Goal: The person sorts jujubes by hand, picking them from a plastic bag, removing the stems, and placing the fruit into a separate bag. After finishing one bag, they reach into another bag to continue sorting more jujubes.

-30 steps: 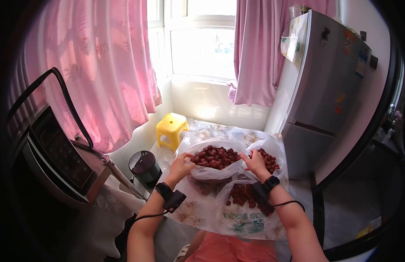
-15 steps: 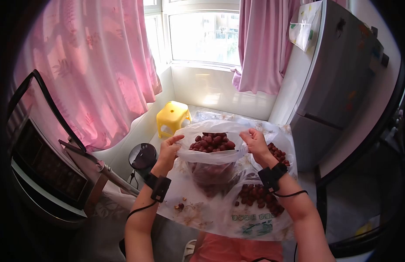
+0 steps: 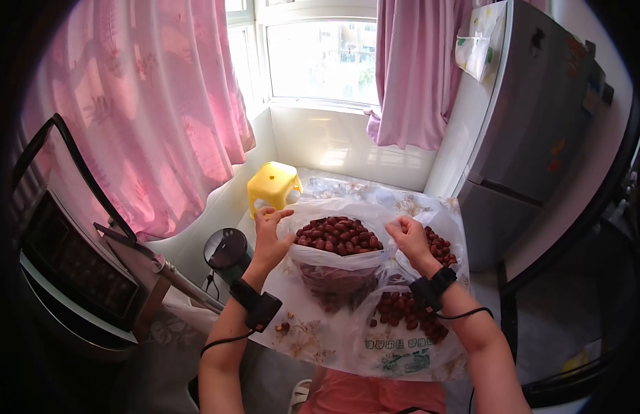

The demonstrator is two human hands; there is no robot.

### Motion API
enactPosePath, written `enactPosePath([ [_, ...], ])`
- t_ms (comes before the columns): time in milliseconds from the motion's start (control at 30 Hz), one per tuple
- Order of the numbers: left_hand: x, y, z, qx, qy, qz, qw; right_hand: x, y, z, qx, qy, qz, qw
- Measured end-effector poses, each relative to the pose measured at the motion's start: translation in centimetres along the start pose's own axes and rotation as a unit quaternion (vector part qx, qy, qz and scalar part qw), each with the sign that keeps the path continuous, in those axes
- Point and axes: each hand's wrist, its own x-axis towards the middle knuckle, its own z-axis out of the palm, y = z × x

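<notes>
Holding the clear bag of red dates upright, mouth open, on the flowered table. Gripping its rim with the left hand at the bag's 9 o'clock, fingers pinched shut on the plastic. Gripping with the right hand at 3 o'clock, fist closed on the rim. Second bag of dates at 5 o'clock, touching the first. Third bag at 3 o'clock, just behind the right hand. Yellow stool at 11 o'clock, fridge at 2 o'clock.
</notes>
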Motion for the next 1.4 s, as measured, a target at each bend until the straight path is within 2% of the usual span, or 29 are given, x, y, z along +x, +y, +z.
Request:
enactPosePath([
  [33,0.0,0.8,-0.2,-0.026,-0.009,0.014,1.0,0.2,0.4,-0.3,0.003,0.002,-0.003,1.0],
  [67,0.0,2.5,-0.9,-0.025,-0.008,0.018,0.999,0.0,-1.3,-0.4,-0.071,0.048,-0.071,0.994],
  [100,0.0,4.4,-1.6,0.007,-0.048,0.112,0.993,0.0,-2.5,-0.5,-0.145,0.093,-0.137,0.976],
  [133,-0.1,5.8,-1.9,0.04,-0.087,0.204,0.974,0.3,-3.1,-0.6,-0.143,0.094,-0.137,0.976],
  [200,-0.7,7.5,-1.5,0.029,-0.129,0.214,0.968,1.1,-4.0,-0.5,-0.245,0.038,-0.287,0.925],
  [233,-0.9,7.9,-1.5,0.017,-0.171,0.222,0.96,1.6,-4.1,-0.1,-0.29,0.012,-0.318,0.902],
  [267,-0.9,7.2,-1.3,0.021,-0.17,0.224,0.959,1.8,-4.4,0.3,-0.288,0.014,-0.32,0.903],
  [333,-0.5,5.2,-0.4,0.001,-0.276,0.216,0.937,2.1,-5.1,0.8,-0.441,-0.139,-0.262,0.847],
  [367,-0.8,6.8,-1.2,-0.063,-0.273,0.182,0.942,3.0,-5.8,1.0,-0.497,-0.17,-0.2,0.827],
  [400,-0.9,7.0,-1.7,-0.058,-0.274,0.185,0.942,4.0,-5.6,1.0,-0.494,-0.167,-0.203,0.829],
  [500,-0.8,7.1,-2.4,-0.039,-0.313,0.173,0.933,6.0,-5.1,0.9,-0.43,0.016,-0.232,0.872],
  [533,-0.6,7.1,-2.5,-0.072,-0.328,0.14,0.932,6.3,-5.3,0.5,-0.428,0.018,-0.232,0.873],
  [600,-0.6,6.9,-2.4,-0.139,-0.354,0.069,0.922,5.9,-6.4,-0.1,-0.285,-0.036,-0.238,0.928],
  [633,-0.6,6.3,-1.9,-0.14,-0.356,0.068,0.921,5.3,-6.7,-0.2,-0.263,-0.057,-0.275,0.923],
  [667,-0.4,5.3,-1.1,-0.099,-0.301,0.1,0.943,4.2,-7.3,-0.1,-0.264,-0.057,-0.273,0.923],
  [700,-0.3,4.8,-0.5,-0.058,-0.244,0.132,0.959,2.7,-8.1,0.2,-0.284,-0.13,-0.321,0.894],
  [733,-0.5,4.6,-0.1,-0.061,-0.244,0.133,0.959,1.4,-8.5,0.3,-0.303,-0.201,-0.366,0.857],
  [800,-0.7,5.2,0.2,-0.08,-0.186,0.092,0.975,-1.4,-8.6,0.5,-0.408,-0.345,-0.315,0.784],
  [867,-1.7,7.3,-0.1,-0.122,-0.155,0.097,0.975,-4.1,-10.2,0.6,-0.477,-0.394,-0.282,0.733],
  [900,-2.5,8.5,-0.5,-0.16,-0.126,0.099,0.974,-5.4,-10.1,0.4,-0.427,-0.343,-0.346,0.761],
  [933,-3.4,9.4,-0.8,-0.199,-0.096,0.1,0.97,-6.6,-10.4,0.0,-0.43,-0.342,-0.346,0.761],
  [967,-4.5,10.1,-0.8,-0.182,-0.045,0.156,0.97,-7.9,-11.0,-0.5,-0.38,-0.304,-0.355,0.798],
  [1000,-5.9,10.1,-0.9,-0.184,-0.045,0.157,0.969,-9.1,-11.1,-1.0,-0.329,-0.263,-0.363,0.831],
  [1067,-9.7,10.0,-1.0,-0.282,-0.135,0.066,0.948,-11.8,-10.7,-2.2,-0.302,-0.252,-0.35,0.85],
  [1133,-13.6,9.1,-0.5,-0.347,-0.195,0.006,0.917,-15.2,-10.9,-3.2,-0.168,-0.293,-0.141,0.931],
  [1200,-18.2,7.6,1.0,-0.421,-0.194,-0.087,0.882,-17.9,-7.2,-4.1,-0.148,-0.298,-0.152,0.931],
  [1233,-20.2,7.6,1.1,-0.422,-0.187,-0.082,0.883,-19.4,-5.2,-4.5,-0.132,-0.3,-0.106,0.939],
  [1300,-23.7,7.9,1.3,-0.502,-0.138,-0.229,0.822,-22.5,-2.3,-5.0,-0.121,-0.307,-0.065,0.942],
  [1400,-27.8,8.4,1.6,-0.518,-0.08,-0.277,0.805,-26.3,0.4,-5.6,-0.126,-0.281,0.005,0.951],
])
